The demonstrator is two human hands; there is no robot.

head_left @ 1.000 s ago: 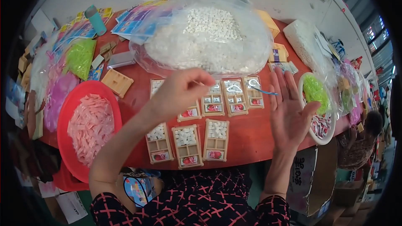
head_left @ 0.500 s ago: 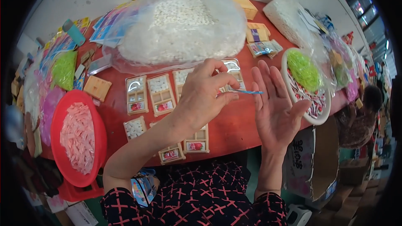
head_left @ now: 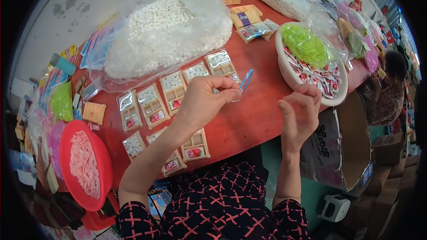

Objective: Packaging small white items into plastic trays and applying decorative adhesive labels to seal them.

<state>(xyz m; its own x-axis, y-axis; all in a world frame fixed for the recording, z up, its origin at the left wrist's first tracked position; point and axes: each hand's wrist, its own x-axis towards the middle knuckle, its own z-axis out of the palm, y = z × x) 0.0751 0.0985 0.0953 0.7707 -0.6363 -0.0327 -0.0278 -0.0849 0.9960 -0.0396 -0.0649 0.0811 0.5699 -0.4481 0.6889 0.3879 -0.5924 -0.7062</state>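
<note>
My left hand [head_left: 203, 101] is closed, pinching a thin light-blue looped strip [head_left: 247, 81] between thumb and fingertips above the red table. My right hand [head_left: 302, 118] is raised beside it at the table's front edge, its fingers loosely bent and apart from the thumb, with nothing visible in it. Beneath and left of my left hand lie several small tan compartment trays [head_left: 153, 105]. They hold white pellets and small packets with a red strawberry picture. Clear covers lie on some, such as the far-right tray [head_left: 221, 62]. My left forearm hides part of the front row.
A big clear bag of white pellets [head_left: 169, 35] lies behind the trays. At left is a red basin [head_left: 106, 169] of pink sachets; at right, a white basin [head_left: 280, 53] with sachets and green shreds. Below that stands an open carton [head_left: 322, 151]. Another person [head_left: 387, 84] sits far right.
The blue strip has tilted from flat to upright and now shows as a loop. My right hand has drawn away from it, and its outstretched fingers have bent. The whole view has turned.
</note>
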